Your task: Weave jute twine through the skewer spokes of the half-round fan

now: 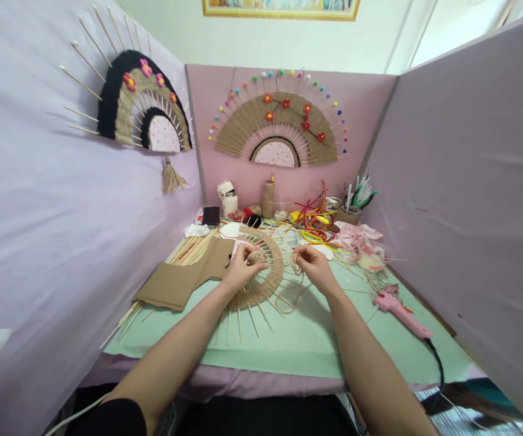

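My left hand (242, 266) closes round a small ball of twine (256, 258), held over the half-made woven fan (276, 266). The fan lies on the green table cover, its band of twine woven through thin sticks that spread out toward me and to the right. To the right of the fan, my right hand (312, 265) pinches a loop of twine (296, 264) between thumb and fingers. A loose strand of twine (284, 303) curls on the table below the hands.
Cut cardboard (175, 284) and bundled sticks lie at left. A pink glue gun (402, 312) with a black cord rests at right. Pipe cleaners (313, 215), a twine cone (268, 200), a white bottle (229, 200) and a phone (211, 215) line the back. Finished fans (279, 121) hang on the partitions.
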`<state>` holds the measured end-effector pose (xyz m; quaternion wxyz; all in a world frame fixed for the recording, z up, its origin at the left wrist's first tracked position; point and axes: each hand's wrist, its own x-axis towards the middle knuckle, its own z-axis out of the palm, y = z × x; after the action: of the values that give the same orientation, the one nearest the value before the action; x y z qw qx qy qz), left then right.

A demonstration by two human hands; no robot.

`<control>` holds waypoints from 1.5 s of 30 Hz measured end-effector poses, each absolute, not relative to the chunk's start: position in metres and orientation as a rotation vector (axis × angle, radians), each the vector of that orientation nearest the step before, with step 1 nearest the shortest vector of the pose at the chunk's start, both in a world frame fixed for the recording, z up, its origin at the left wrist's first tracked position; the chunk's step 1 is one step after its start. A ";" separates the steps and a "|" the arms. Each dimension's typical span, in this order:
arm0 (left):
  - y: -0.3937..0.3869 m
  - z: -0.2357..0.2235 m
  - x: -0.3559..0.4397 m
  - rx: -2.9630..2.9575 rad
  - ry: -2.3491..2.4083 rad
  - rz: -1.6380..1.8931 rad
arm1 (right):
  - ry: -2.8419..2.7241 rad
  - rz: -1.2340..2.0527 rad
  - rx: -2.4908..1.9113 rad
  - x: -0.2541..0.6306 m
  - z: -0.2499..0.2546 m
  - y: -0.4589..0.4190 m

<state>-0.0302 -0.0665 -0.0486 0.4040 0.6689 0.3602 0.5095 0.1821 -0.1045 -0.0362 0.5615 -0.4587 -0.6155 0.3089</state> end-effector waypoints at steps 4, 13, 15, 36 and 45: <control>-0.067 -0.047 -0.030 1.419 0.776 1.248 | -1.428 0.702 -1.106 0.189 -0.032 -0.106; -0.052 -0.044 -0.042 0.849 0.580 1.237 | -1.382 0.295 -1.392 0.208 -0.034 -0.099; -0.051 -0.042 -0.044 0.842 0.582 1.231 | -1.162 0.113 -1.499 0.221 -0.036 -0.097; -0.062 -0.051 -0.032 1.579 0.903 1.195 | -1.513 -0.123 -1.747 0.248 -0.064 -0.089; -0.071 -0.062 -0.027 2.061 0.890 1.275 | -1.749 0.572 -1.097 0.161 -0.045 -0.106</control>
<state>-0.0272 -0.0712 -0.0617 0.2760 0.7673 0.3313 0.4747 0.1609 -0.1058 -0.0454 0.4792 -0.4496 -0.7165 0.2345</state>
